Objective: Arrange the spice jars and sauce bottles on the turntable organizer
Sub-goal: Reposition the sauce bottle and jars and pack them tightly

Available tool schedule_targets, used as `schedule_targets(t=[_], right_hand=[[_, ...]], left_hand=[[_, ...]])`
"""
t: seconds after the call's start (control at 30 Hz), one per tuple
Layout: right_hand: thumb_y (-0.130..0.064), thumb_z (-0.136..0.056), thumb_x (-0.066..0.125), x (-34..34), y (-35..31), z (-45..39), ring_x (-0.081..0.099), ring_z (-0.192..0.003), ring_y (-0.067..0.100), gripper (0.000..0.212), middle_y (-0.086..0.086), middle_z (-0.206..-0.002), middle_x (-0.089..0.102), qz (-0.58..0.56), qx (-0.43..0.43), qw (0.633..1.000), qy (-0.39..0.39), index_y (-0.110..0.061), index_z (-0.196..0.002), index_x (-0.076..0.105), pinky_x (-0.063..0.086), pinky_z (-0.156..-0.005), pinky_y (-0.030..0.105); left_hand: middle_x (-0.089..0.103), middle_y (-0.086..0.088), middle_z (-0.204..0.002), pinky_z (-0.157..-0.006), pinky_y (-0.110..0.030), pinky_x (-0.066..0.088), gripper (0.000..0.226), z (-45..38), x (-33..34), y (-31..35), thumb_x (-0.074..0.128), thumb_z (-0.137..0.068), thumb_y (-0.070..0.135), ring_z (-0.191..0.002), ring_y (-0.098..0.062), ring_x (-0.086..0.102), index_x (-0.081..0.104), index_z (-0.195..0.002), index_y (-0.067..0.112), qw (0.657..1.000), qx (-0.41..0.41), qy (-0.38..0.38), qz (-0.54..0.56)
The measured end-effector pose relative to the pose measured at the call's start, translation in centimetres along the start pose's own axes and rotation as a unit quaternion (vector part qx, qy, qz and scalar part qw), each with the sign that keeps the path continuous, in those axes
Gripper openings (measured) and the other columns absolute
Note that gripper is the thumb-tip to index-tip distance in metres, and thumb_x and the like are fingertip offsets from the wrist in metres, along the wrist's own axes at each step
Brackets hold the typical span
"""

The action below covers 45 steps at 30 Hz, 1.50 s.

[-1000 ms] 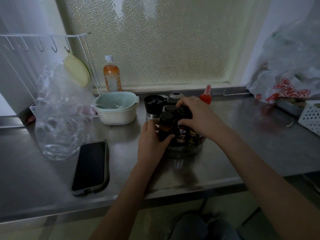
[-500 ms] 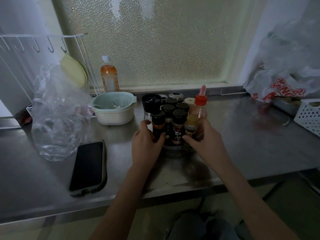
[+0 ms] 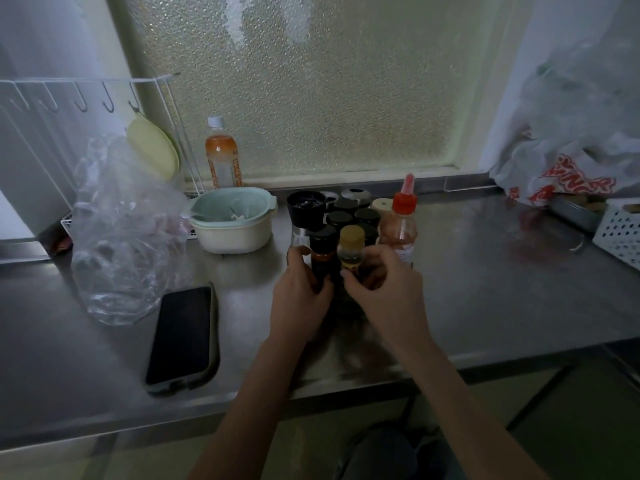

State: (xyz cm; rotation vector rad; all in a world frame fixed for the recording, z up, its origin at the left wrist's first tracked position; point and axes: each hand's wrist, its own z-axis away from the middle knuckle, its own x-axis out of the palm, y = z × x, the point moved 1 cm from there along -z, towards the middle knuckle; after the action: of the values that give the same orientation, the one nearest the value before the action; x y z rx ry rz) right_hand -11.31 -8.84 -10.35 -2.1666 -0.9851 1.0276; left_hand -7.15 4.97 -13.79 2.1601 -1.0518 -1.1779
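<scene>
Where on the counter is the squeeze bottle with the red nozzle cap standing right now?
In the head view, the squeeze bottle stands upright at the right edge of the jar cluster, just right of the yellow-capped jar and beyond the right hand.

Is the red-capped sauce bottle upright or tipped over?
Upright: the sauce bottle stands vertically at the cluster's right edge, red nozzle pointing straight up.

A tight cluster of upright dark-capped spice jars (image 3: 346, 216) stands mid-counter, with a tan-capped jar (image 3: 351, 249) at the front. A red-nozzled sauce bottle (image 3: 400, 226) stands at the cluster's right, a black-topped grinder (image 3: 305, 213) at its left
</scene>
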Motion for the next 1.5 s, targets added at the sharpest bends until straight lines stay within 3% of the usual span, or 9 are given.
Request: schedule_targets(t=[0.2, 0.47, 0.63, 0.7, 0.83, 1.03, 1.2, 1.33, 1.5], right_hand=[[-0.029, -0.079, 0.071, 1.5, 0.5, 0.0, 0.059, -0.083, 0.008, 0.025, -0.005, -0.091, 0.063, 0.04, 0.042, 0.998, -0.017, -0.017, -0.097, 0.058, 0.052, -0.074, 0.027], [-0.032, -0.082, 0.068, 1.5, 0.9, -0.5, 0.048, -0.065, 0.012, 0.032, -0.006, -0.073, 0.048, 0.149, 0.045, 0.987, -0.03, -0.02, -0.085, 0.039, 0.027, -0.05, 0.019], [-0.027, -0.08, 0.071, 1.0, 1.5, -0.2, 0.051, -0.07, 0.013, 0.028, -0.002, -0.078, 0.055, 0.134, 0.037, 0.988, -0.067, -0.017, -0.082, 0.045, 0.035, -0.06, 0.023], [-0.023, -0.078, 0.073, 0.7, 1.7, 0.0, 0.055, -0.071, 0.013, 0.026, -0.001, -0.079, 0.059, 0.12, 0.034, 0.99, -0.062, -0.017, -0.083, 0.048, 0.041, -0.061, 0.023], [-0.013, -0.078, 0.069, 0.7, 1.5, -0.6, 0.058, -0.073, 0.019, 0.02, 0.002, -0.078, 0.059, 0.151, 0.044, 0.985, -0.077, -0.015, -0.082, 0.05, 0.04, -0.06, 0.026], [-0.015, -0.079, 0.067, 1.0, 1.1, -0.8, 0.057, -0.076, 0.02, 0.017, 0.004, -0.081, 0.061, 0.179, 0.068, 0.978, -0.087, -0.016, -0.078, 0.05, 0.047, -0.066, 0.034], [-0.017, -0.078, 0.07, 0.0, 1.1, -0.4, 0.056, -0.069, 0.014, 0.017, -0.004, -0.073, 0.058, 0.126, 0.016, 0.988, -0.09, -0.017, -0.077, 0.053, 0.044, -0.062, 0.028], [-0.031, -0.077, 0.072, -1.0, 1.7, 0.7, 0.059, -0.084, 0.014, 0.014, -0.011, -0.083, 0.065, 0.148, -0.018, 0.984, -0.097, -0.025, -0.083, 0.06, 0.049, -0.078, 0.041], [-0.032, -0.077, 0.071, -1.7, 2.6, 1.2, 0.056, -0.08, 0.016, 0.015, -0.01, -0.075, 0.06, 0.152, -0.029, 0.982, -0.109, -0.022, -0.074, 0.06, 0.048, -0.075, 0.045]], left_hand=[[0.057, 0.007, -0.067, -0.052, -0.01, 0.041, 0.046, 0.0, 0.0, 0.2, 0.064, -0.081, 0.017, -0.062, 0.0, 0.055, 0.039, -0.12, 0.015, 1.0, -0.01, -0.009, 0.014], [0.057, 0.006, -0.063, -0.053, -0.011, 0.042, 0.048, 0.3, 0.0, 0.4, 0.064, -0.08, 0.011, -0.06, -0.001, 0.056, 0.038, -0.121, 0.012, 0.999, -0.002, -0.018, 0.034], [0.055, 0.008, -0.062, -0.055, -0.01, 0.043, 0.051, 0.3, 0.0, 0.3, 0.064, -0.078, 0.009, -0.066, 0.002, 0.057, 0.037, -0.121, 0.012, 0.999, 0.001, -0.012, 0.035], [0.055, 0.007, -0.064, -0.056, -0.013, 0.043, 0.053, 0.3, -0.1, 0.3, 0.065, -0.077, 0.011, -0.067, -0.003, 0.058, 0.037, -0.122, 0.014, 1.0, 0.002, -0.006, 0.027], [0.059, 0.008, -0.07, -0.091, -0.04, 0.041, 0.054, 0.4, -0.4, 0.0, 0.066, -0.072, 0.022, -0.084, -0.014, 0.058, 0.042, -0.12, 0.012, 0.998, 0.0, 0.038, -0.048], [0.052, 0.015, -0.063, -0.089, -0.05, 0.045, 0.05, 0.4, -0.5, 0.1, 0.068, -0.075, 0.02, -0.08, -0.014, 0.058, 0.045, -0.117, 0.011, 0.999, -0.006, 0.027, -0.029], [0.053, 0.016, -0.06, -0.09, -0.044, 0.043, 0.047, 0.5, -0.7, 0.5, 0.067, -0.077, 0.024, -0.068, -0.003, 0.051, 0.044, -0.116, 0.014, 0.999, -0.005, 0.026, -0.02], [0.053, 0.016, -0.059, -0.08, -0.04, 0.046, 0.033, 0.6, -1.2, 0.9, 0.062, -0.074, 0.021, -0.063, 0.009, 0.048, 0.042, -0.1, 0.023, 0.997, 0.0, 0.074, 0.024], [0.056, 0.007, -0.066, -0.071, -0.031, 0.045, 0.014, 0.8, -1.3, 0.7, 0.06, -0.076, 0.026, -0.064, -0.006, 0.053, 0.048, -0.076, 0.019, 0.998, 0.03, 0.014, 0.049]])
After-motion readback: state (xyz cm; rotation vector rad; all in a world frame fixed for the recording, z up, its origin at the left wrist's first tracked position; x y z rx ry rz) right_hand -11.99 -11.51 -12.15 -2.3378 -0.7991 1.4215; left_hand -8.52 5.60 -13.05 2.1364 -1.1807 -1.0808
